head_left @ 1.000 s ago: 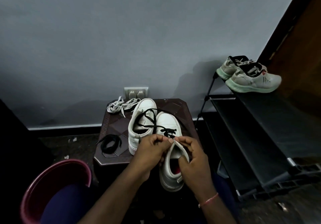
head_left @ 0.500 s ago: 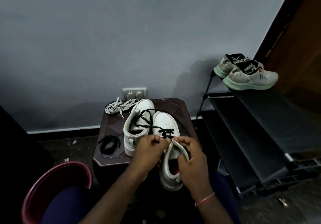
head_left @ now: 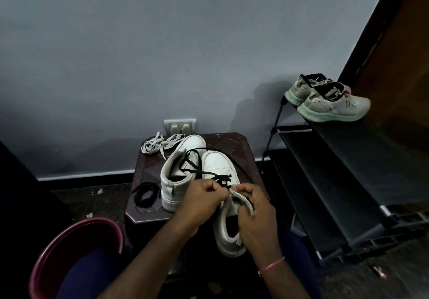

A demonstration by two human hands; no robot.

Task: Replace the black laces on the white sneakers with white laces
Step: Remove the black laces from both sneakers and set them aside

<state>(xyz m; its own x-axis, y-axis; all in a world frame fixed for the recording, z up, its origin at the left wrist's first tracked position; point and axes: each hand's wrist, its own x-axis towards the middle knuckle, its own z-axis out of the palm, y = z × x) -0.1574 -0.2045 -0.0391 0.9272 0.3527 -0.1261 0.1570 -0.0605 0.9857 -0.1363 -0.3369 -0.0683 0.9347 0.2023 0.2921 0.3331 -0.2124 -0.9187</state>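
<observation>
Lace removal on the near sneaker [head_left: 220, 161] is the step in hand, by my read. Its long axis runs straight away from the person: toe twd the wall, heel twd the body & hanging past the counter's [head_left: 234, 139] front edge.

The black lace [head_left: 221, 179] crosses only the eyelets just beyond both sets of knuckles. Its free ends trail up & left over the second sneaker [head_left: 178, 171], which stands touching the first on its left.

Left hand [head_left: 204, 202] is nearer the lace crossings. Grip closed tight, fingers curled, tips at the lace by the eyelet row. Looks like a pinch on the lace, tho exact contact is hidden behind the knuckles.

Right hand [head_left: 257, 215] has its fingers curled round the rim of the shoe's collar/eyelet flap, steadying it.

Next pull prob. goes up & away along the shoe axis, w/ the right hand bracing.

Spare black lace [head_left: 145, 197] lies coiled on the counter left of the shoes, so one shoe seems stripped already. White laces [head_left: 160, 144] sit bundled at the back-left corner, well apart from both hands.
</observation>
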